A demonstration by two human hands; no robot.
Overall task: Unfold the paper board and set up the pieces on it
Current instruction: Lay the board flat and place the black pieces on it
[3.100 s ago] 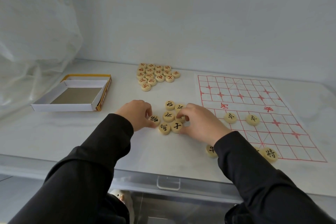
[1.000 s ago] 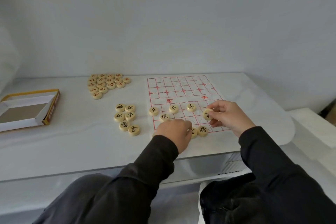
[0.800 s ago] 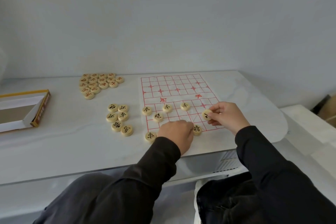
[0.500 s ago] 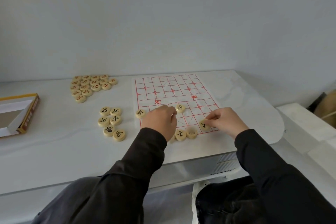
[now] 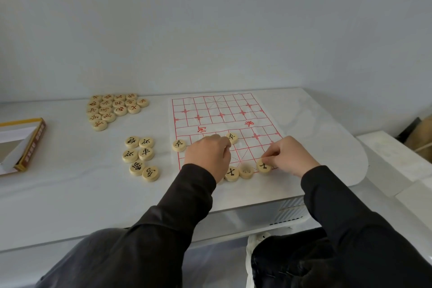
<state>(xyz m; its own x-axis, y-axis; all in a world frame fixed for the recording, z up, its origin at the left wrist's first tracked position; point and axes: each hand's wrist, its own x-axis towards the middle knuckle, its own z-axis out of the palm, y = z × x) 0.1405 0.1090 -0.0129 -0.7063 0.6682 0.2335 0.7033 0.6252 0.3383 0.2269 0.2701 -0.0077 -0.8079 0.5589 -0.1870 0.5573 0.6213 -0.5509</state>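
The paper board (image 5: 217, 112), white with red grid lines, lies flat on the white table. My right hand (image 5: 288, 155) pinches a round wooden piece (image 5: 264, 166) with a black character at the board's near edge. My left hand (image 5: 208, 155) rests fingers-down over the board's near left part; what is under it is hidden. Two more pieces (image 5: 238, 172) sit on the near row between my hands. Other black-marked pieces stand on the board at the left edge (image 5: 179, 145) and just past my left fingers (image 5: 232, 138).
Several black-marked pieces (image 5: 140, 156) lie loose left of the board. A cluster of red-marked pieces (image 5: 114, 109) sits farther back left. The open cardboard box (image 5: 28, 147) lies at the far left. The table edge (image 5: 257, 206) runs close under my wrists.
My right hand has brought its piece down from mid-board to the near row. My left hand has moved up from the near edge towards the middle of the board. The view has shifted right.
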